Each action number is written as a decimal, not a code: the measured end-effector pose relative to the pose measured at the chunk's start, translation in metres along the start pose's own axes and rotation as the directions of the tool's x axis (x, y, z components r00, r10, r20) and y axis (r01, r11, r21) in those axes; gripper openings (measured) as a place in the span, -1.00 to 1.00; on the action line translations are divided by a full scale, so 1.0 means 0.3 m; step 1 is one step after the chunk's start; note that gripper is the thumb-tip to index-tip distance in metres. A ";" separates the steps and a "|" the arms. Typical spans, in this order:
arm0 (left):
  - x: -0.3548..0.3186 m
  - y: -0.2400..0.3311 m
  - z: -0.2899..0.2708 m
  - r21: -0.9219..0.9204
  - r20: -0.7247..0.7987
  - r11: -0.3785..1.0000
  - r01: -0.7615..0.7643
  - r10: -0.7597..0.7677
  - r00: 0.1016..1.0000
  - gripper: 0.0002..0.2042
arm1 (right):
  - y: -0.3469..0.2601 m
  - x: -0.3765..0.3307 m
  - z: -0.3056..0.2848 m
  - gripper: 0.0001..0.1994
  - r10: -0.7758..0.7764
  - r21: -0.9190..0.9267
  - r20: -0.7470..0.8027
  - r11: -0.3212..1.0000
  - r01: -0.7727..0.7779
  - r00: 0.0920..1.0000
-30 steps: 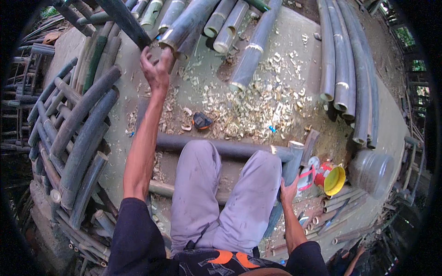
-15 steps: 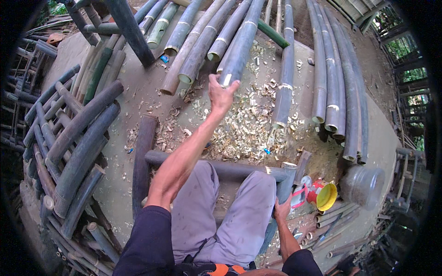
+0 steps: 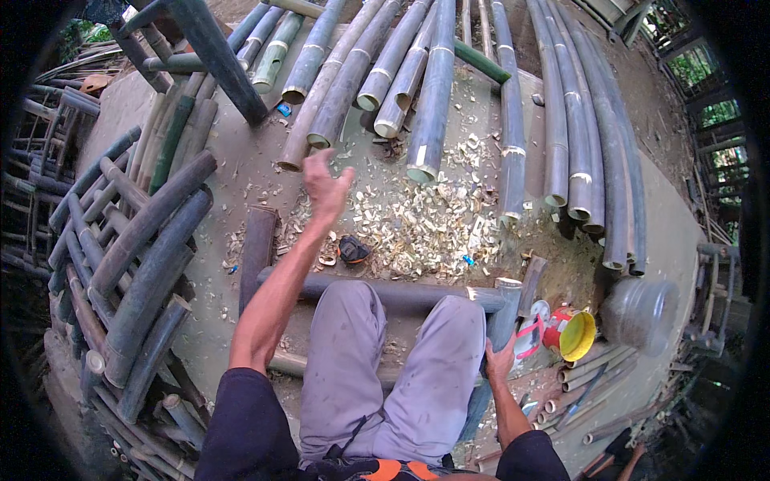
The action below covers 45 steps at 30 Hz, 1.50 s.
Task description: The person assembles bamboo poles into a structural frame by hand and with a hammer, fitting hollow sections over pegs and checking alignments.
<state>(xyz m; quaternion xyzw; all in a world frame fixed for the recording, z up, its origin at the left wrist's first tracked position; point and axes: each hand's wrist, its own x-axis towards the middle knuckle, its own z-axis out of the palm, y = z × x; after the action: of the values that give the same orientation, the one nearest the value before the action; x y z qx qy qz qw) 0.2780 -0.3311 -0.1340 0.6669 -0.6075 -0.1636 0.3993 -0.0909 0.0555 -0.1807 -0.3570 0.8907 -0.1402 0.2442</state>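
My left hand [image 3: 327,188] is stretched out over the floor, its fingers apart and holding nothing. It is just short of the open end of a brownish bamboo pole [image 3: 305,144]. To its right, a thick grey bamboo pole [image 3: 431,132] lies with its cut end toward me, apart from the hand. My right hand [image 3: 500,359] grips the dark bamboo post [image 3: 502,317] beside my right knee. That post joins a horizontal bamboo bar [image 3: 401,297], which passes in front of my knees. A small black and orange object [image 3: 353,249] lies on the floor beyond the bar.
Pale wood chips [image 3: 425,232] cover the middle floor. Bamboo pieces are stacked at left [image 3: 152,280]; long poles [image 3: 573,136] lie at right. A red and yellow can [image 3: 573,335] and a clear plastic jug [image 3: 639,317] stand right of my knee.
My left hand has let go of the thick grey bamboo pole and moved left and nearer. The black and orange object now shows on the floor. My right hand stays on the post.
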 end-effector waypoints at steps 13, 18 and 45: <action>0.150 -0.342 -0.087 0.193 0.003 0.938 0.287 -0.293 0.956 -0.35 | 0.001 -0.001 0.000 -0.12 -0.029 0.005 0.001 1.000 0.029 1.000; 0.189 -0.379 -0.129 -0.221 0.396 0.705 0.673 -0.566 0.723 -0.50 | -0.008 -0.003 -0.006 -0.13 0.028 0.006 0.018 1.000 -0.028 0.999; 0.130 -0.321 -0.073 -0.701 0.526 0.063 0.710 -0.627 0.575 -0.30 | -0.028 -0.011 -0.019 -0.19 0.009 0.045 -0.003 0.999 -0.009 1.000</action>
<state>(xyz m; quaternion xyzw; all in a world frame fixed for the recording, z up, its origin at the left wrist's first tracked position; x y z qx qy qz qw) 0.3670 -0.3660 -0.1803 0.5551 -0.0690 -0.6382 0.5290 -0.0870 0.0524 -0.1713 -0.3471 0.8893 -0.1596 0.2515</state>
